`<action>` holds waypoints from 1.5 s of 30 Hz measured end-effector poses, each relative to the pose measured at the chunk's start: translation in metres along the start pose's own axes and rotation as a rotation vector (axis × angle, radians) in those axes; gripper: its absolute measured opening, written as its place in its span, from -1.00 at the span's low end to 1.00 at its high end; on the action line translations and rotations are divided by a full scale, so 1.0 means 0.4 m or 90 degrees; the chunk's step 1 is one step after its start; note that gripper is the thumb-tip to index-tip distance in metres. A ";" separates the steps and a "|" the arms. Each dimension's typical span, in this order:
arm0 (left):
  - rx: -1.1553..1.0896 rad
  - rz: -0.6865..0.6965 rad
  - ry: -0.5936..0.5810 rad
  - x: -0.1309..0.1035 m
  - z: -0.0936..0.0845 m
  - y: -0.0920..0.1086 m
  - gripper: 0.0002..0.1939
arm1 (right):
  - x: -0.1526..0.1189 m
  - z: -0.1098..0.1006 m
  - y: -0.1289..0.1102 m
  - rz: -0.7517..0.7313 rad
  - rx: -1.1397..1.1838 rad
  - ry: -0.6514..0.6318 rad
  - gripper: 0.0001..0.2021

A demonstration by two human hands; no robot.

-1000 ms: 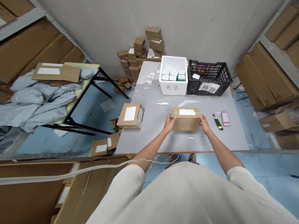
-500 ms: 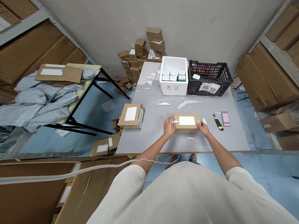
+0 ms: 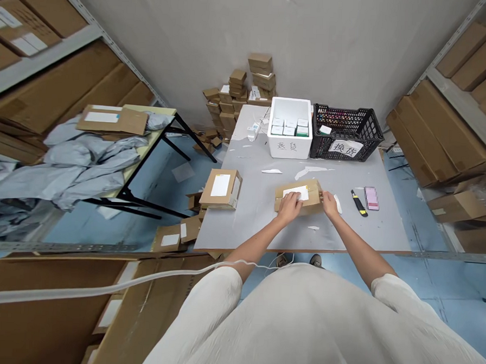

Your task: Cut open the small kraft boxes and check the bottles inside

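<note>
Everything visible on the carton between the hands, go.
The carton is an oblong brown box, apparently cardboard, with a white label on top and what looks like clear tape. It looks closed. It lies on the grey table, slightly askew, right end farther from the person. The left hand rests on top, partly covering the label; the right hand is at the right end.

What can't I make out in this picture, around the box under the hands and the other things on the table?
All in the head view:
- Inside of the handled box: hidden by its cardboard.
- Its label: print too small, and partly covered by the left hand.
- Bottom of the black crate: hidden by its front wall.
- Face of the pink item: blurred into blocks.
</note>
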State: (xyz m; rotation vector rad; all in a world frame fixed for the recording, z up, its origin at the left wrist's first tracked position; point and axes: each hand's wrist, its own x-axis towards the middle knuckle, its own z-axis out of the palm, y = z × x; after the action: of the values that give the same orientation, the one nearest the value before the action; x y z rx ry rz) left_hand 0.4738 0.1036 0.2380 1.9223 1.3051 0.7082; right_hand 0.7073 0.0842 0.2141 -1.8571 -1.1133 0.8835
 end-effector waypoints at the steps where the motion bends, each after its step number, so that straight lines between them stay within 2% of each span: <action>1: 0.002 0.024 0.012 -0.001 -0.009 0.008 -0.66 | -0.004 0.018 -0.017 -0.029 0.006 0.000 -0.42; 5: 0.045 0.093 0.089 -0.010 -0.042 0.023 -0.60 | -0.033 0.102 -0.091 -0.151 0.018 -0.039 -0.56; 7: 0.078 0.091 0.127 -0.016 -0.062 0.009 -0.57 | -0.052 0.140 -0.126 -0.203 0.006 -0.063 -0.59; 9: 0.101 0.082 0.156 -0.027 -0.088 -0.023 -0.58 | -0.070 0.172 -0.151 -0.218 -0.025 -0.059 -0.58; 14: 0.107 0.086 0.206 -0.082 -0.171 -0.138 -0.64 | -0.106 0.236 -0.167 -0.086 -0.120 0.012 -0.31; 17: 0.096 0.069 0.224 -0.116 -0.214 -0.190 -0.69 | -0.124 0.274 -0.168 -0.022 -0.104 0.002 -0.09; 20: 0.083 0.052 0.241 -0.140 -0.241 -0.219 -0.70 | -0.137 0.306 -0.181 -0.003 -0.057 -0.042 0.02; 23: 0.061 0.042 0.250 -0.148 -0.250 -0.228 -0.71 | -0.141 0.314 -0.196 -0.022 -0.036 -0.057 -0.01; 26: 0.033 0.044 0.243 -0.139 -0.240 -0.219 -0.73 | -0.139 0.293 -0.201 -0.033 -0.043 -0.051 -0.05; 29: 0.003 0.056 0.221 -0.112 -0.206 -0.192 -0.75 | -0.136 0.247 -0.187 -0.013 -0.054 -0.033 -0.08; 32: -0.026 0.070 0.189 -0.072 -0.149 -0.154 -0.75 | -0.127 0.178 -0.157 -0.004 -0.050 0.002 -0.11; 36: -0.066 0.086 0.131 -0.021 -0.049 -0.094 -0.74 | -0.102 0.061 -0.100 -0.001 -0.060 0.063 -0.12; 40: -0.057 0.092 0.084 0.007 0.028 -0.033 -0.73 | -0.080 -0.037 -0.040 -0.004 -0.062 0.096 -0.09; 43: 0.019 0.118 0.087 0.016 0.050 0.011 -0.70 | -0.073 -0.064 -0.014 -0.008 -0.035 0.100 -0.13; 45: 0.047 0.163 0.069 0.019 0.054 0.037 -0.68 | -0.073 -0.060 -0.010 -0.025 -0.003 0.107 -0.27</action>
State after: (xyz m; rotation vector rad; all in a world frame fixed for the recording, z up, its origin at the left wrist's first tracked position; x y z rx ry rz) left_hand 0.5010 0.1017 0.2369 2.1616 1.1751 0.9136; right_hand 0.7152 0.0526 0.2334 -1.8701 -1.0445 0.6890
